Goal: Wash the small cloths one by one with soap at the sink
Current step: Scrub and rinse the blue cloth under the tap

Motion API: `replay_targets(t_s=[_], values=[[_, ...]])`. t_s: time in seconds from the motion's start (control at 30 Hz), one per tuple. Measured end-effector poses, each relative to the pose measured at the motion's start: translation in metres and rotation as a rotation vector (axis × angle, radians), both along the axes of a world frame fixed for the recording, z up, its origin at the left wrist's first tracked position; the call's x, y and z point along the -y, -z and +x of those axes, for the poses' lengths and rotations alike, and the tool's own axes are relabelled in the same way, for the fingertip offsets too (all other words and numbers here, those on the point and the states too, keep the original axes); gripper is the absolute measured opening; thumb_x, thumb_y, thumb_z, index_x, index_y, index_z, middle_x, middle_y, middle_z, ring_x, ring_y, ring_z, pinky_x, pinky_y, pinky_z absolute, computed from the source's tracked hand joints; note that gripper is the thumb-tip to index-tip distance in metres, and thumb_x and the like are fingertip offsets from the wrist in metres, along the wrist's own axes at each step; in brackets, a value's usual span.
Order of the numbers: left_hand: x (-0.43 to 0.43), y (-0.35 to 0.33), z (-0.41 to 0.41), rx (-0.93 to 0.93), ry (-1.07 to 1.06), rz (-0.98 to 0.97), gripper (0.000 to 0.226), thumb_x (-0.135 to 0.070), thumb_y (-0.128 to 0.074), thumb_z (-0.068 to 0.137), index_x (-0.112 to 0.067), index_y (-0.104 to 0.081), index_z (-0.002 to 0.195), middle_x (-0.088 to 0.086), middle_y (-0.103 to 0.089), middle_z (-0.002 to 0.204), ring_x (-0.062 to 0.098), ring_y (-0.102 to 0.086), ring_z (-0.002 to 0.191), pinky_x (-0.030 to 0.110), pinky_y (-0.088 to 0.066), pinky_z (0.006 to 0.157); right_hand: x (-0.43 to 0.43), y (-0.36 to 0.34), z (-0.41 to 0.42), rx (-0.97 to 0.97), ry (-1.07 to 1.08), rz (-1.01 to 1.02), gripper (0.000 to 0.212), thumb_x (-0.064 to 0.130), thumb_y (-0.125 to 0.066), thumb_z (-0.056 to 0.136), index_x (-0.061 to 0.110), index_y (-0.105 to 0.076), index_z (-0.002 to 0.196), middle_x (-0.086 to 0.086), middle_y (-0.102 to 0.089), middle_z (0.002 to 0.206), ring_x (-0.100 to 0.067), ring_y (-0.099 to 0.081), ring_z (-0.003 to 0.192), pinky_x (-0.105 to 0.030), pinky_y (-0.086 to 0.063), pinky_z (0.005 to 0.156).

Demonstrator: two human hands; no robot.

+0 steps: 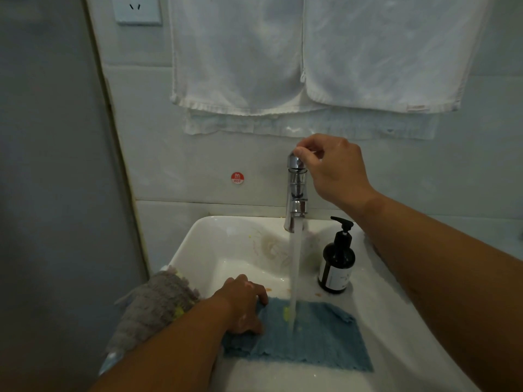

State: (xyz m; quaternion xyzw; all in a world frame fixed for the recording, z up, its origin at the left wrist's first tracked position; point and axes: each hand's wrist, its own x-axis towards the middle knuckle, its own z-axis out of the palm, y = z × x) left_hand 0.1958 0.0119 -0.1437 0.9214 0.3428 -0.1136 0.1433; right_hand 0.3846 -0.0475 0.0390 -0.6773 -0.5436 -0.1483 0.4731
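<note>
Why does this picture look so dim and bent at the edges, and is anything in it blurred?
Head view: the light is dim and bluish; the wide lens bows the door frame at left and stretches the right forearm; the faucet, pinched by the right hand, shows small glints; the water stream is a soft smear; the left hand gripping the blue cloth looks fairly sharp.

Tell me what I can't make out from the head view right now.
All in the head view:
Faucet handle: mostly covered by the right hand pinching it; setting unreadable.
Soap bottle label: too small and dim to read.
Blue cloth: left edge hidden under the left hand.
Grey cloth: partly behind the left forearm.
</note>
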Motion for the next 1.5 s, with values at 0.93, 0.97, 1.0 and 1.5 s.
replay_targets(t_s=[0.93,0.97,1.0,1.5], values=[[-0.001,0.0,-0.002,0.024,-0.01,-0.014,0.064,-0.047,-0.078,0.083,-0.034,-0.053,0.14,0.006,-0.04,0.141,0.029,-0.04,0.131,0.041,-0.041,0.111,-0.001,0.002,0.001,-0.007,0.002,-0.005,0.013,0.033,-0.066,0.097,0.024,-0.075,0.102,0.011,-0.068,0.09,0.009,-0.057,0.074,0.007,-0.035,0.062],[-0.001,0.001,-0.002,0.026,-0.012,-0.015,0.064,-0.048,-0.078,0.083,-0.034,-0.053,0.14,0.006,-0.04,0.141,0.029,-0.04,0.131,0.041,-0.041,0.111,-0.001,0.002,0.001,-0.007,0.002,-0.004,0.013,0.033,-0.066,0.097,0.024,-0.075,0.102,0.011,-0.068,0.09,0.009,-0.057,0.074,0.007,-0.035,0.062],[-0.001,0.001,-0.002,0.028,-0.014,-0.015,0.064,-0.048,-0.078,0.083,-0.035,-0.053,0.14,0.006,-0.04,0.141,0.029,-0.04,0.131,0.041,-0.041,0.11,-0.001,0.002,0.001,-0.01,0.001,-0.004,0.014,0.033,-0.066,0.097,0.024,-0.075,0.103,0.011,-0.068,0.091,0.009,-0.057,0.074,0.007,-0.035,0.062],[-0.001,0.0,-0.001,0.03,-0.023,-0.027,0.063,-0.045,-0.08,0.083,-0.034,-0.054,0.139,0.005,-0.04,0.141,0.028,-0.04,0.131,0.04,-0.041,0.11,0.005,0.014,-0.006,0.008,0.045,0.027,0.016,0.035,-0.065,0.098,0.026,-0.073,0.107,0.011,-0.067,0.099,-0.001,-0.058,0.081,-0.006,-0.041,0.071]])
